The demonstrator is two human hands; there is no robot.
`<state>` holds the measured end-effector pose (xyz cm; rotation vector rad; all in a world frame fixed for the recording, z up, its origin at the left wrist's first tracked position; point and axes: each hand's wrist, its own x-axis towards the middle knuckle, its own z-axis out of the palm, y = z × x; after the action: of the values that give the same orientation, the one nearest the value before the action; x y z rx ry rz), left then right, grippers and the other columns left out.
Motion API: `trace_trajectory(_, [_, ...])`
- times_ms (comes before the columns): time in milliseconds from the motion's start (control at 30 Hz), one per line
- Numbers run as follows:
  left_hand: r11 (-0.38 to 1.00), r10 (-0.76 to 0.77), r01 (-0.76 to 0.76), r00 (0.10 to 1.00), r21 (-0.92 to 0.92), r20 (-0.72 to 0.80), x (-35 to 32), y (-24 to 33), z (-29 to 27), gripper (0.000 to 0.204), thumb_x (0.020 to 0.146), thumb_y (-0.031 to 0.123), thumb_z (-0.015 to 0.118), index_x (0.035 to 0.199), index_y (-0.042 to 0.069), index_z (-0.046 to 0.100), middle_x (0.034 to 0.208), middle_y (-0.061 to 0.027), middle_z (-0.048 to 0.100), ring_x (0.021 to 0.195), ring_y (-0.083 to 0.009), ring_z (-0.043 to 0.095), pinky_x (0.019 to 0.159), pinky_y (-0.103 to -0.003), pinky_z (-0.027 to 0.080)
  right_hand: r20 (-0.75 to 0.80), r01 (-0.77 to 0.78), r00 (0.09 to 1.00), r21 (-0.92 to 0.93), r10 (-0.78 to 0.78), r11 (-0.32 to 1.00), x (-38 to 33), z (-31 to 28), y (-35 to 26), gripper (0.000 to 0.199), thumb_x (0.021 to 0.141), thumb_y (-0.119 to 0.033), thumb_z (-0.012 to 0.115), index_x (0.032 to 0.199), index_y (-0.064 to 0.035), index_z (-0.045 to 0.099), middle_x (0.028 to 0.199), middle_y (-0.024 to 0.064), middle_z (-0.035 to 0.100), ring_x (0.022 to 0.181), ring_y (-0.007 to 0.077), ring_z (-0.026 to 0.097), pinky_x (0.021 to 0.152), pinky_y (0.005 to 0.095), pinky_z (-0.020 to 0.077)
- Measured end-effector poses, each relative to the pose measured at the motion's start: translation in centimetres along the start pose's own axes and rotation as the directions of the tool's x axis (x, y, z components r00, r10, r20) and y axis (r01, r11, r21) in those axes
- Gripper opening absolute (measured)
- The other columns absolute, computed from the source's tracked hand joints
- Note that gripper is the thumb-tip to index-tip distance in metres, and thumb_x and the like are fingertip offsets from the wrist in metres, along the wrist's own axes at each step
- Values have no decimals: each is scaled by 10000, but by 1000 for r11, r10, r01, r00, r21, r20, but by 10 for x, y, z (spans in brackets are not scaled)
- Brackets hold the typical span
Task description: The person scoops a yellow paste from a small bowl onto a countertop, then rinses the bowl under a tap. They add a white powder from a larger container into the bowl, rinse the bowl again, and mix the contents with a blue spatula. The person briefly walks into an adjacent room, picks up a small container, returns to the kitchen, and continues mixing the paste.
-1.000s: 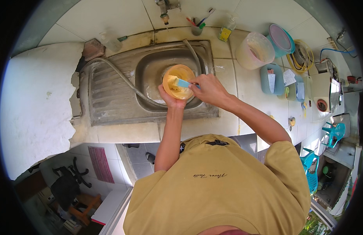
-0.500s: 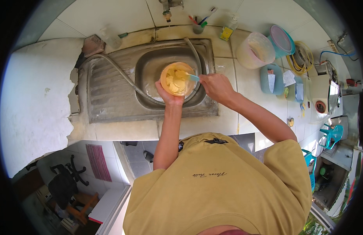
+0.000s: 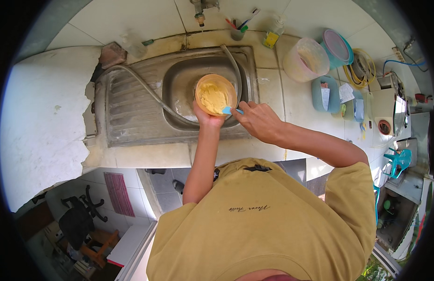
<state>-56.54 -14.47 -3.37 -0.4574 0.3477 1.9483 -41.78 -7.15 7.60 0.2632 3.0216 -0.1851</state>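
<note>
An orange bowl (image 3: 233,89) is held over the sink by my left hand (image 3: 209,117), which cups it from below and the near side. Inside the bowl lies a thick, pale yellow mixture (image 3: 212,96), smooth and creamy with ridges on its surface. My right hand (image 3: 259,121) grips a light blue spatula (image 3: 227,110), its fingers closed round the handle. The spatula's blade dips into the mixture at the bowl's near right edge, so its tip is hidden.
The metal sink (image 3: 179,70) has a grey hose (image 3: 146,89) curving across it. A tap (image 3: 200,16) is on the wall behind. To the right stand a clear tub (image 3: 306,60), blue baskets (image 3: 325,96) and a soap bottle (image 3: 271,37). A broken-edged white panel (image 3: 43,122) is at left.
The spatula has moved from the bowl's upper right to its near right edge. My right hand has come nearer to me. The mixture looks more evenly spread.
</note>
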Motion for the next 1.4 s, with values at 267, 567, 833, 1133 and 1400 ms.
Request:
trace_trajectory(267, [991, -65, 70, 997, 115, -48, -14, 4, 6, 471, 949, 338, 335, 1268, 53, 533, 1271, -145, 574, 1165, -306, 565, 981, -488, 480, -72, 77, 994, -130, -86, 989, 61, -40, 58, 152, 791, -146, 626, 756, -17, 699, 751, 150, 647, 759, 248, 667, 610, 380, 540])
trace_trajectory(567, [974, 183, -184, 983, 131, 16, 9, -6, -17, 511, 894, 380, 351, 1238, 59, 550, 1235, -123, 586, 1125, -285, 572, 946, -447, 493, 400, -506, 856, 781, 328, 367, 31, -2, 7, 214, 845, -119, 552, 737, 26, 666, 730, 202, 670, 609, 360, 642, 602, 440, 518])
trace_trajectory(833, [995, 95, -96, 995, 6, 23, -2, -13, 7, 460, 925, 393, 411, 1227, 77, 555, 1211, -89, 590, 1102, -282, 578, 964, -454, 481, -150, -134, 977, 134, 154, 982, 27, -9, 22, 83, 731, -42, 600, 719, 8, 665, 699, 206, 656, 664, 366, 668, 595, 437, 540])
trace_trajectory(1133, [997, 58, -53, 992, -48, 110, 0, -3, 0, 437, 950, 393, 458, 1246, 86, 554, 1228, -88, 603, 1134, -275, 573, 975, -443, 482, -37, -62, 997, 95, 65, 994, 43, -17, 18, 125, 769, -18, 568, 861, 22, 641, 735, 186, 655, 686, 360, 664, 580, 445, 530])
trace_trajectory(1400, [997, 64, -61, 997, -43, 54, -1, -8, 0, 387, 944, 360, 469, 1193, 84, 580, 1172, -73, 625, 1090, -259, 590, 945, -415, 501, -156, -58, 985, 62, 67, 996, 45, 3, 12, 92, 725, -79, 633, 666, -41, 693, 664, 171, 665, 628, 316, 681, 548, 398, 543])
